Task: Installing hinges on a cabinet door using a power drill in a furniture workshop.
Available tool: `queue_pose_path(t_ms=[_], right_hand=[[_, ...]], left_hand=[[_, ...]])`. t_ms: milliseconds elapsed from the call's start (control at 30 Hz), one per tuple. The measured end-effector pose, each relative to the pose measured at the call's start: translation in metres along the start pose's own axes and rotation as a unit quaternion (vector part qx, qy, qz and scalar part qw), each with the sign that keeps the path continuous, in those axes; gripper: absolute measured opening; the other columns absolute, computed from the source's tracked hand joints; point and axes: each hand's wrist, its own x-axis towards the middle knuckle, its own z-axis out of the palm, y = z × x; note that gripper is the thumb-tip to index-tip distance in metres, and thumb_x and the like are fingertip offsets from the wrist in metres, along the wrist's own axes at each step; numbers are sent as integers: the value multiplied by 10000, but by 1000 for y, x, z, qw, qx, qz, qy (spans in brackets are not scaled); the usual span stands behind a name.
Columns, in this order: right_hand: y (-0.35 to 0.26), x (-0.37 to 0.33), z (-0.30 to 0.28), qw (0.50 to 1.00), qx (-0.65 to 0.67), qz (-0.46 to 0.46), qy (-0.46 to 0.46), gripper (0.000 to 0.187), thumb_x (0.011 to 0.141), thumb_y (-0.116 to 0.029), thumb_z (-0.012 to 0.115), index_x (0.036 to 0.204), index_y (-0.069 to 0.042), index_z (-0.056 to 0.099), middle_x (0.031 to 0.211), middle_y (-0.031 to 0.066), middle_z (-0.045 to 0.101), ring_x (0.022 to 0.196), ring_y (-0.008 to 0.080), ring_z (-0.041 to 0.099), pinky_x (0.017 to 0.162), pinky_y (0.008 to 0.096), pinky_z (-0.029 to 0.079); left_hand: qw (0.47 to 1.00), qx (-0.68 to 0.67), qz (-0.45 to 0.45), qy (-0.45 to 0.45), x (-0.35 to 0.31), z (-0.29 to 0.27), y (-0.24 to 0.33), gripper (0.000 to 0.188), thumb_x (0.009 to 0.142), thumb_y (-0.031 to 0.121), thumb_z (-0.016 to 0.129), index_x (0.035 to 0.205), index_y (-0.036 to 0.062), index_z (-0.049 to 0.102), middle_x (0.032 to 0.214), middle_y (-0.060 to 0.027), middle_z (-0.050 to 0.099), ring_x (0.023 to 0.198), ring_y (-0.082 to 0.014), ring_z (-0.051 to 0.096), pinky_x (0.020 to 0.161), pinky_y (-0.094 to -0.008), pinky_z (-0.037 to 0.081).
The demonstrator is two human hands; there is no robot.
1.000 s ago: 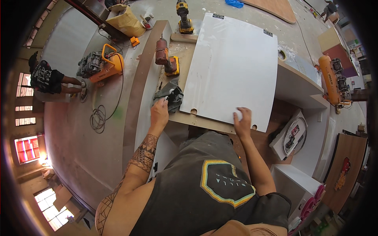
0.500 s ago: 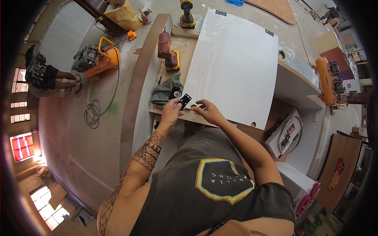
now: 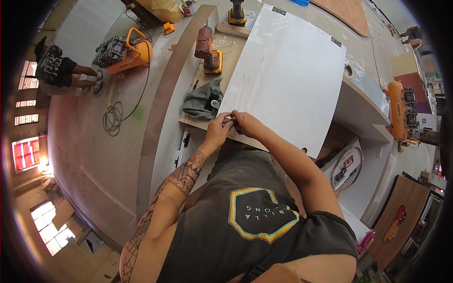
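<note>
A white panel [image 3: 285,80] lies over the worktop in front of me, with black plates at its far corners and a round hole in its near edge. At its near left corner my left hand [image 3: 218,132] and my right hand [image 3: 247,125] meet, both closed. Their fingers pinch a black hinge [image 3: 239,132], mostly hidden, just over the panel's edge. Left of the hands lies a grey cloth [image 3: 202,102] with another black hinge [image 3: 213,102] on it. Beyond the cloth stands a red-brown drill [image 3: 205,45] with a yellow battery.
A second power tool [image 3: 237,14] stands by a wood strip farther off. Cabinet walls [image 3: 163,94] rise at the left; an open compartment at the right holds a coiled ring [image 3: 347,167]. Orange air compressors [image 3: 130,57] stand on the floor, and a person [image 3: 59,68] stands at far left.
My left hand has carried the black hinge right, to my right hand, and the fingers now close together over it. The view has shifted slightly.
</note>
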Motion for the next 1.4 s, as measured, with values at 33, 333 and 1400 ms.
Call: queue_pose_path(t_ms=[33,333,1400], right_hand=[[-2,6,-1,1000,-22,10,-15,461,848,-6,720,1276,24,555,1042,273,723,1032,442,699,882,480,563],[6,-1,0,989,-5,6,147,409,831,-48,773,1213,-32,627,1088,214,670,1038,401,674,908,459,552],[-2,-42,44,948,-57,65,306,336,832,-135,819,1143,-70,712,1119,140,597,1080,343,582,960,444,508]], left_hand=[[1000,0,-2,2,5,0,-2,359,997,104,698,1328,-18,637,1063,-119,765,961,-157,741,852,-313,595],[981,-132,-112,88,27,11,-38,130,1002,70,686,1024,-57,706,859,-80,755,789,-100,736,679,-241,606],[968,217,120,25,16,-24,-26,178,972,190,692,1092,61,716,1033,-172,699,966,-412,692,835,-477,562]])
